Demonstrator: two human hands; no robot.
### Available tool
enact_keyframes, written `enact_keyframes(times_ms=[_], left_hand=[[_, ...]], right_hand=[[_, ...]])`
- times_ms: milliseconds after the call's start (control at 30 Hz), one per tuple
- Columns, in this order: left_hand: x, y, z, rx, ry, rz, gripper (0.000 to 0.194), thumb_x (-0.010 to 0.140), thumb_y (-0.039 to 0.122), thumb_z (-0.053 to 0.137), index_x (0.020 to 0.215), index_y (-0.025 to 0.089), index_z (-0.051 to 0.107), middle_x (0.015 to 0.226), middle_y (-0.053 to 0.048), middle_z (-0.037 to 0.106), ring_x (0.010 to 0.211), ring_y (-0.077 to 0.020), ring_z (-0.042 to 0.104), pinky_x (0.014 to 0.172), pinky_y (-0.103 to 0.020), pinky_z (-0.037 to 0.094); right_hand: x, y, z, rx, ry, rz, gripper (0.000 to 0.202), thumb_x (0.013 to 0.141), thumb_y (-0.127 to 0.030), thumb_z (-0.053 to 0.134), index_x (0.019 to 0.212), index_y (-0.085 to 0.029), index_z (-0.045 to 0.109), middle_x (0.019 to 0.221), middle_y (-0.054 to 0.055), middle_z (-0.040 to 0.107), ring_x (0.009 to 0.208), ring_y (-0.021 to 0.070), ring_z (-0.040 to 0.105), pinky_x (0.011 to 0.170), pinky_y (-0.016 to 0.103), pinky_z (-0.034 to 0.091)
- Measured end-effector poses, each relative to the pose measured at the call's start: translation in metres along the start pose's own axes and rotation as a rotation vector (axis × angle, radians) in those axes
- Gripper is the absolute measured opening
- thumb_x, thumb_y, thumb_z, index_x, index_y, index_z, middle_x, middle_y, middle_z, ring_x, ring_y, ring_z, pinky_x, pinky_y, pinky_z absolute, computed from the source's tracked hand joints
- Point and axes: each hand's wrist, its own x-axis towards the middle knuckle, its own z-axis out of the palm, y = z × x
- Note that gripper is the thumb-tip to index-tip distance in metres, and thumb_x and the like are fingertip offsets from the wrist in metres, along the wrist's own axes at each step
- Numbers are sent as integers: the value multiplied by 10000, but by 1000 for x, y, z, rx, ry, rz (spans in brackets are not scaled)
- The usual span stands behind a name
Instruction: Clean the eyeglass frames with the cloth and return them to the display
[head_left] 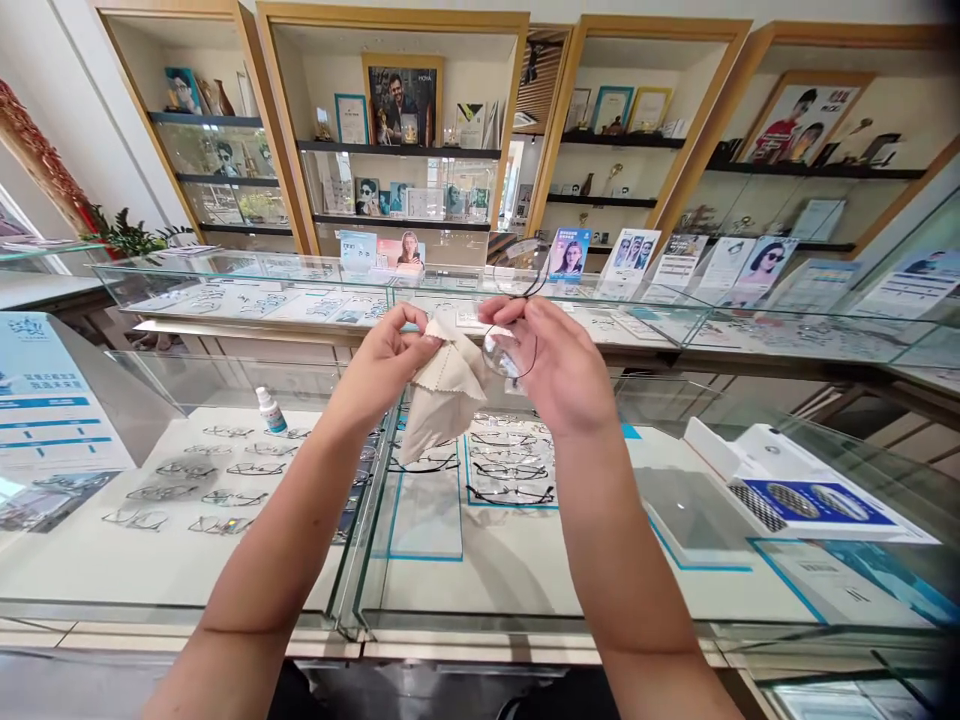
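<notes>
A beige cleaning cloth (pixel 442 395) with a zigzag edge hangs from my left hand (pixel 386 355), pinched between thumb and fingers. My right hand (pixel 562 365) is closed on a pair of thin dark-rimmed eyeglasses (pixel 510 375), turned on end. One round lens sits below the fingers and the other above them. The cloth hangs just left of the lower lens; whether they touch I cannot tell. Both hands are raised over a glass display case, where rows of eyeglasses (pixel 511 470) lie beneath.
A small white spray bottle (pixel 270 410) stands on the left glass case. At right lies a white box (pixel 817 490) with a blue panel. The case's front glass edge (pixel 600 632) runs below my arms. Behind are another glass counter (pixel 285 300) and wooden shelves (pixel 397 18).
</notes>
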Motion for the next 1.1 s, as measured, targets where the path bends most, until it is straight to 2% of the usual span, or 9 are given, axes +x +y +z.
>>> enact_keyframes(times_ms=[167,367,600,667,767,867,933,1100], left_hand=[[-4,5,-4,-82,-133,-95,487,808,539,889,922,247,517,678,51,441,560,-97,338,557,-265,252],[-4,5,-5,-75,-162,-173,477,810,550,892,927,258,533,709,32,469,578,-118,387,559,-276,290],[-5,4,3,-178,-115,-184,435,783,425,916,925,235,551,671,60,479,539,-82,367,526,-230,285],[-5,6,6,-214,-98,-194,400,771,374,908,930,225,573,679,59,502,541,-77,411,531,-217,322],[-6,8,11,-279,-87,-176,397,765,433,887,880,196,591,720,34,549,569,-79,489,537,-213,378],[-8,5,17,-247,-19,-124,451,812,491,888,835,190,554,653,61,498,529,-52,423,508,-189,315],[-9,1,20,-220,30,-103,461,826,447,911,857,204,520,624,81,497,500,-41,374,489,-186,254],[-7,-6,18,-284,6,-114,535,770,412,975,989,235,520,644,79,624,463,-57,409,470,-194,249]], right_hand=[[1,14,0,23,-91,69,265,1007,-502,712,884,-290,810,1132,45,783,1278,276,697,1202,488,519],[1,23,-6,-7,-193,127,281,992,-537,729,898,-292,830,1164,46,777,1231,266,693,1157,457,526],[5,41,1,48,-161,134,251,991,-519,738,908,-299,824,1146,28,779,1121,224,705,1087,384,548],[6,44,2,63,-131,131,259,974,-533,755,890,-296,818,1135,32,776,1141,229,696,1086,377,544],[7,48,3,62,-113,131,270,970,-546,755,892,-294,812,1136,39,770,1176,238,685,1060,372,551],[7,52,3,67,-110,122,247,981,-528,748,919,-299,817,1143,32,770,1128,223,687,1019,358,554],[6,54,4,78,-108,112,233,991,-513,742,930,-303,821,1135,24,769,1078,206,686,1008,351,548],[6,55,7,122,-92,98,230,986,-504,748,912,-299,821,1091,17,762,1080,199,683,1016,338,533]])
